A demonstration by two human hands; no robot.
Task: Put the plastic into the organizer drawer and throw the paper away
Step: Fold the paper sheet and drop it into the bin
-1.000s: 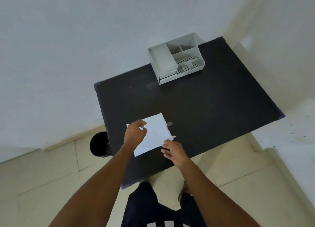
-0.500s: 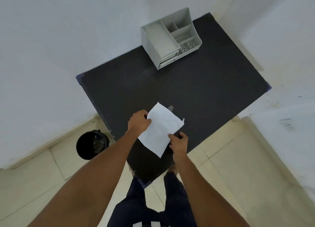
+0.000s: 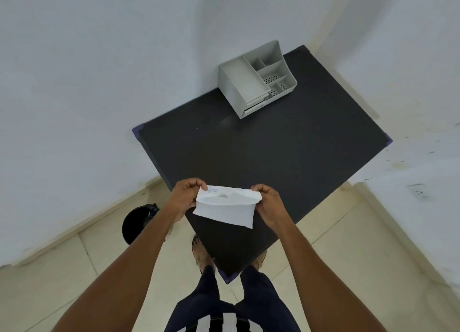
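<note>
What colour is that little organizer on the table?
Light grey organizer, seen in the head view, the only one.

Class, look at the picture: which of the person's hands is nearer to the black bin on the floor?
Left. The left hand holds the paper's left edge, just up and right of the black bin. The right hand grips the paper's far edge, over the table.

Flat matte black rectangular tabletop (image 3: 273, 157), w/ purple-blue corner tips. Pale grey plastic desk organizer (image 3: 251, 82); its small compartments have dark dot perforations. White folded paper sheet (image 3: 226, 208), faint bluish marks near top edge. Round black waste bin (image 3: 135, 223) w/ black liner. Cream square floor tiles (image 3: 62, 282), walls (image 3: 99, 70) white w/ bluish tint. Dark navy shorts (image 3: 224, 304) w/ white vertical stripes.
</note>
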